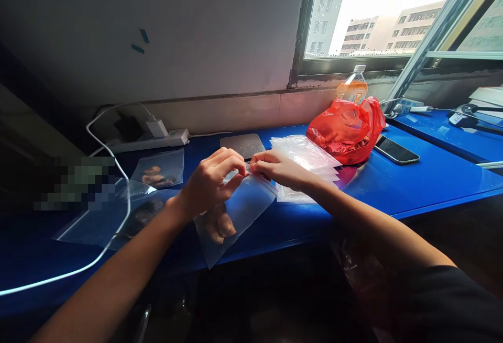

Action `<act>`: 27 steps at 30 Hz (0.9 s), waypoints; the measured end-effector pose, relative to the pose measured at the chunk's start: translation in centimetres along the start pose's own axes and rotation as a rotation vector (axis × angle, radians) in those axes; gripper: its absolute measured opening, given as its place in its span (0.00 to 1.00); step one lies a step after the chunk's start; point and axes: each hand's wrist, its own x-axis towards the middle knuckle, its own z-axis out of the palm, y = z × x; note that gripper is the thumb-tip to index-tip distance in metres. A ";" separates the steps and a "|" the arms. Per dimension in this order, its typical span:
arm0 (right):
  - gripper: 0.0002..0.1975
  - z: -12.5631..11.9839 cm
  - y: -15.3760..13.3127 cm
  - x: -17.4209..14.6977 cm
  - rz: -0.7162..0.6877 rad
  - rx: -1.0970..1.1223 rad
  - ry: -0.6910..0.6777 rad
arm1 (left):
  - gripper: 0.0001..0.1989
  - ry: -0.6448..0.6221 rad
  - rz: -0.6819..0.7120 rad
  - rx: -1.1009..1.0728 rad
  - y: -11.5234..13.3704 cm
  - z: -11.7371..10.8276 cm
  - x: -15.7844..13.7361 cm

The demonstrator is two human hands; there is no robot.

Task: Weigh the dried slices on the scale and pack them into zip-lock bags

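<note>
Both hands pinch the top edge of a clear zip-lock bag (251, 201) near its red seal line. My left hand (216, 175) grips the seal from the left, its fingers closed. Just beside it, my right hand (277, 167) pinches the same edge, fingers pressed together. Several brown lumpy pieces (225, 225) lie in the lower left of this bag, partly hidden by my left hand; their kind I cannot make out. To the right, partly behind my right forearm, is a stack of flat clear bags (293, 149).
Two more filled clear bags (175, 165) lie left on the blue table (396, 191). A white cable (129, 196) runs from a power strip (173, 140). A grey flat slab (243, 145), red plastic bag (341, 131), drink bottle (353, 89) and phone (396, 148) stand or lie farther back.
</note>
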 end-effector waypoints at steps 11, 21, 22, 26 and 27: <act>0.11 0.4 0.0 0.1 0.082 0.141 0.077 | 0.04 0.052 -0.083 0.244 -0.1 0.7 -0.4; 0.15 0.4 0.5 0.0 0.024 0.360 0.062 | 0.03 0.022 -0.010 0.056 0.0 0.8 -0.3; 0.15 0.3 0.6 0.0 0.017 0.357 0.054 | 0.03 0.012 -0.012 0.034 0.0 0.8 -0.3; 0.14 0.3 0.8 0.1 0.012 0.348 0.044 | 0.03 0.001 -0.034 0.036 0.1 0.8 -0.4; 0.13 0.3 0.8 0.2 0.003 0.351 0.040 | 0.03 0.003 -0.025 0.053 0.0 0.8 -0.4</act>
